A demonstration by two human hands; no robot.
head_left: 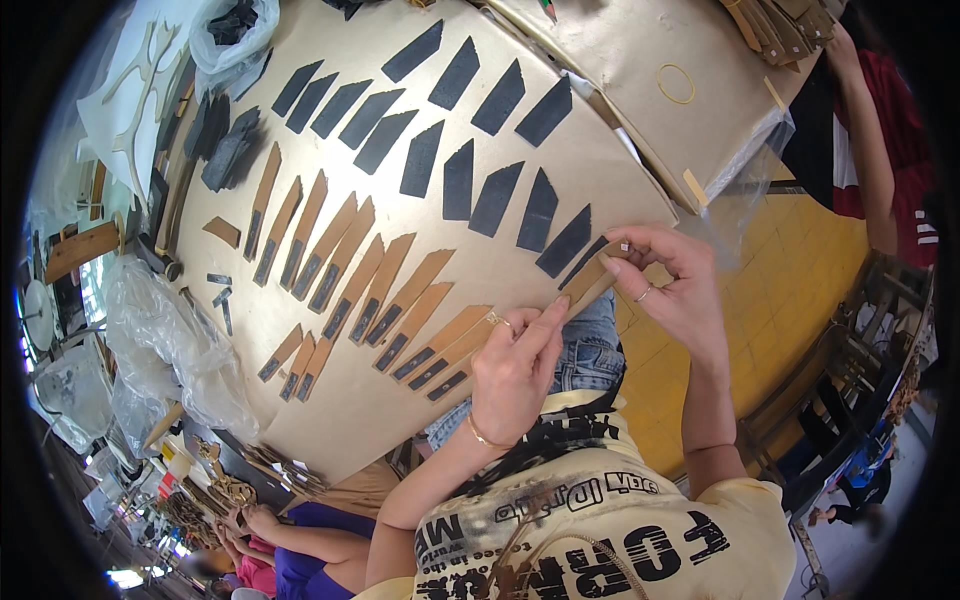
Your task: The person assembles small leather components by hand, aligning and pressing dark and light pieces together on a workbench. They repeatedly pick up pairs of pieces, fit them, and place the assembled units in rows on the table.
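A brown, leather-like strip [592, 277] is stretched between my two hands just above the table's near edge. My left hand [515, 375] pinches its lower-left end between thumb and fingers. At the opposite end my right hand [680, 285] grips the strip, with a small pale spot showing by the fingertips. Left of my left hand, several brown strips [345, 290] with dark patches at their lower ends lie in a slanting row. Beyond them are several black angled-end pieces [540, 210], laid out in rows. A narrow black piece [583, 262] lies close to the held strip.
Clear plastic bags [175, 345] and a dark stack of pieces [232, 150] sit along the table's left side. A brown scrap [222, 231] lies near the strips. At the right, a yellow ring [676, 83] rests on another tabletop, beside a person's arm [868, 150].
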